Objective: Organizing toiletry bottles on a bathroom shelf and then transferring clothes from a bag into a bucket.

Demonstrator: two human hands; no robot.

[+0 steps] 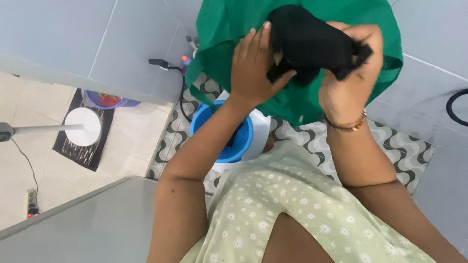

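My left hand (253, 68) and my right hand (348, 83) are raised in front of me, both gripping a black garment (307, 39) bunched between them. Right behind it hangs a green cloth (224, 29), and my left fingers rest against it. A bracelet sits on my right wrist. Below my arms a blue bucket (204, 119) stands on the patterned floor, with something dark inside it and a white object beside it.
Grey tiled walls close in on the left and right. A black hose with a spray head (163, 63) hangs on the left wall. Beyond the doorway lie a dark mat (68, 146), a round white fan base (83, 126) and a blue basin (105, 100).
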